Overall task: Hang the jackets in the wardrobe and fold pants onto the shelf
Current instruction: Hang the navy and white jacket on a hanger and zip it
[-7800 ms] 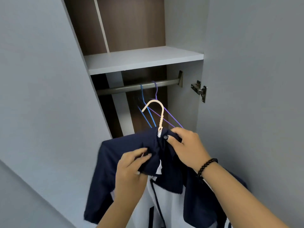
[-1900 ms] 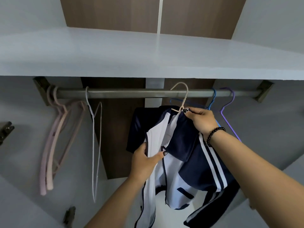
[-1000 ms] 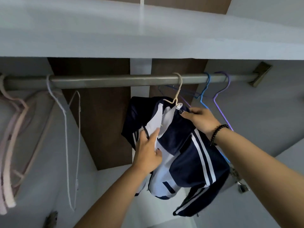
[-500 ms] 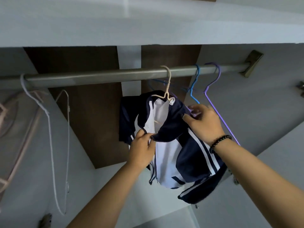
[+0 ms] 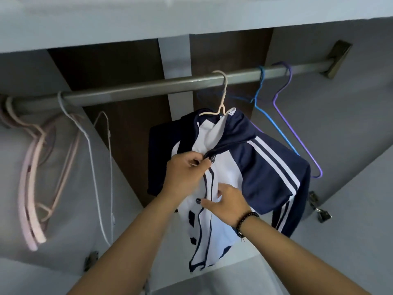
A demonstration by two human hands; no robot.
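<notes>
Both hands [image 5: 185, 171] pinching jacket [image 5: 255, 158].

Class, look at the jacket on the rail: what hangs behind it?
Behind the jacket hang a blue hanger and a purple hanger, hooked on the rail. Their lower left parts are covered by the jacket, so whether anything else hangs there cannot be seen.

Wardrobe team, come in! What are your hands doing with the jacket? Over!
Left hand pinching jacket front near collar. Right hand touching front edge lower down. Jacket on cream hanger, hooked on rail. Nothing blocking.
</notes>
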